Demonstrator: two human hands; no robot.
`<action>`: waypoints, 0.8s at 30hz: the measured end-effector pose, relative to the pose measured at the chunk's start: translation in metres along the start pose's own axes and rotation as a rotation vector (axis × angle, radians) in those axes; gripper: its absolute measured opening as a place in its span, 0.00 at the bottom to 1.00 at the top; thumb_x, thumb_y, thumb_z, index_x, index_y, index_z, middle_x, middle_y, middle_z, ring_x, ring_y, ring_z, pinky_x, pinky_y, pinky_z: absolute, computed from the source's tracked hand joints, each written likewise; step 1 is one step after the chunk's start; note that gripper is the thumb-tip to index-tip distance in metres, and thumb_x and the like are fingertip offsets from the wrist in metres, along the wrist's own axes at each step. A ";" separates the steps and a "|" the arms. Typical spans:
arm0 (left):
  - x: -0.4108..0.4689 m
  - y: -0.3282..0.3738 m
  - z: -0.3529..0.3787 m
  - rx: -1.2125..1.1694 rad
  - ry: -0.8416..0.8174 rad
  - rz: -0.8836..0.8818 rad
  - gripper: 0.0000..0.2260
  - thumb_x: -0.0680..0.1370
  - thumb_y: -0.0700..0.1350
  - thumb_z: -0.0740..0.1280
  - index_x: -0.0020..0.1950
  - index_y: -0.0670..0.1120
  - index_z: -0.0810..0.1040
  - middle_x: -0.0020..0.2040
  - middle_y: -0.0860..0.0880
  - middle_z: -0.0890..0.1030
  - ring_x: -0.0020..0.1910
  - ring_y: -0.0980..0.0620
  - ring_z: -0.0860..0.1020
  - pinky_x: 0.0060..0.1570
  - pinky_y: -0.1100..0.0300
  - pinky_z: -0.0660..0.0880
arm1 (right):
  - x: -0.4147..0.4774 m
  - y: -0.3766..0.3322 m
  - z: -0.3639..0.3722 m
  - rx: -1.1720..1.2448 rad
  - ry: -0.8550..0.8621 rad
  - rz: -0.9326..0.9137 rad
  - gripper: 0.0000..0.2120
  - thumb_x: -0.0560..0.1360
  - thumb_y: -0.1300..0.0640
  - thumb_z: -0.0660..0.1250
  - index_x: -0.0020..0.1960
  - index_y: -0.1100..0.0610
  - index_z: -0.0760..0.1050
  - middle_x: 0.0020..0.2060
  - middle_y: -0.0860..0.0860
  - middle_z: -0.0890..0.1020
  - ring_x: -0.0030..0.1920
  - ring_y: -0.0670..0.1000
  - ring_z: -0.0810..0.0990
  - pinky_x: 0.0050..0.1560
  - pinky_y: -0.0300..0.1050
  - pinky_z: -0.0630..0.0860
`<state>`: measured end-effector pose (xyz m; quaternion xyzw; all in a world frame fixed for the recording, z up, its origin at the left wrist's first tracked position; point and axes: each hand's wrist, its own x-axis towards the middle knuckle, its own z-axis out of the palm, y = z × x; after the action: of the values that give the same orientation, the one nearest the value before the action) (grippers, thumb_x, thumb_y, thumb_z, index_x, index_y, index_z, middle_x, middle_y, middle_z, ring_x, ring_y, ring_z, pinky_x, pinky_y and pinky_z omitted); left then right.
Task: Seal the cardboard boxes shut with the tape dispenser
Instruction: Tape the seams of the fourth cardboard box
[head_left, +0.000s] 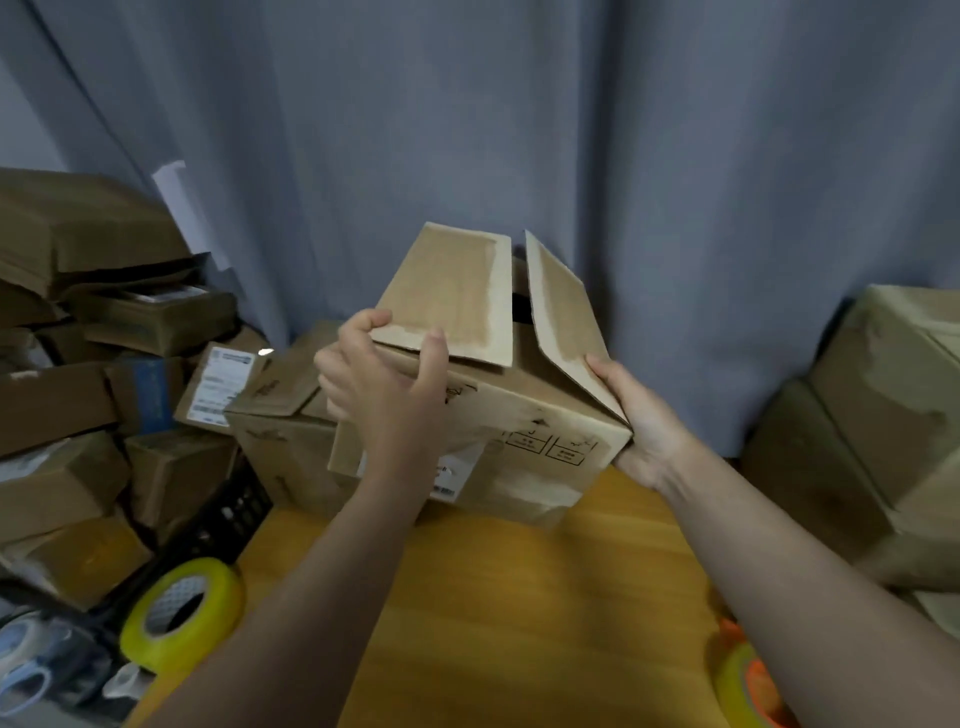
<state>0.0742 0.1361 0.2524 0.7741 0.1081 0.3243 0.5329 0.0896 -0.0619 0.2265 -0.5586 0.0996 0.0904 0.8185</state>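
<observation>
Cardboard box (483, 410): tilted over far end of wooden table (519, 597), top flaps part-open, gap between them.
Left hand (384, 379): gripped left flap, thumb on top, fingers curled round its edge.
Right hand (639, 421): clasped box's right corner, thumb along right flap.
Tape dispenser (748, 680): orange, near right of table, beside right forearm, untouched.
Yellow tape roll (182, 613): lay off table's left edge.
Box pile (78, 389): stacked at left.

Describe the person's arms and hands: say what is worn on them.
Nothing is worn. The left forearm and right forearm are bare down to the frame's edge, with no sleeve in view. The left hand and right hand are ungloved, and no ring, watch or bracelet shows.
</observation>
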 end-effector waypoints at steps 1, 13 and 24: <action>-0.015 0.000 0.007 0.005 -0.018 -0.014 0.17 0.72 0.58 0.65 0.58 0.55 0.67 0.55 0.52 0.62 0.56 0.54 0.61 0.67 0.43 0.61 | -0.006 0.002 -0.017 -0.037 0.018 0.008 0.22 0.77 0.46 0.65 0.66 0.56 0.72 0.50 0.56 0.82 0.45 0.52 0.82 0.40 0.45 0.79; -0.132 -0.080 0.045 0.093 -0.379 -0.158 0.13 0.80 0.53 0.62 0.61 0.51 0.66 0.58 0.49 0.61 0.58 0.47 0.64 0.59 0.51 0.67 | -0.055 0.080 -0.130 -0.240 0.145 0.111 0.26 0.75 0.44 0.67 0.71 0.46 0.65 0.57 0.49 0.81 0.57 0.52 0.79 0.58 0.52 0.74; -0.129 -0.136 0.060 0.718 -0.873 -0.070 0.20 0.82 0.57 0.53 0.71 0.51 0.68 0.69 0.45 0.65 0.68 0.42 0.65 0.70 0.46 0.61 | -0.030 0.137 -0.121 -1.144 0.212 0.290 0.33 0.80 0.42 0.56 0.78 0.43 0.40 0.68 0.61 0.65 0.59 0.59 0.74 0.58 0.47 0.70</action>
<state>0.0367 0.0805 0.0674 0.9650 0.0066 -0.1010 0.2421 0.0173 -0.1265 0.0682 -0.8972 0.1916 0.1844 0.3526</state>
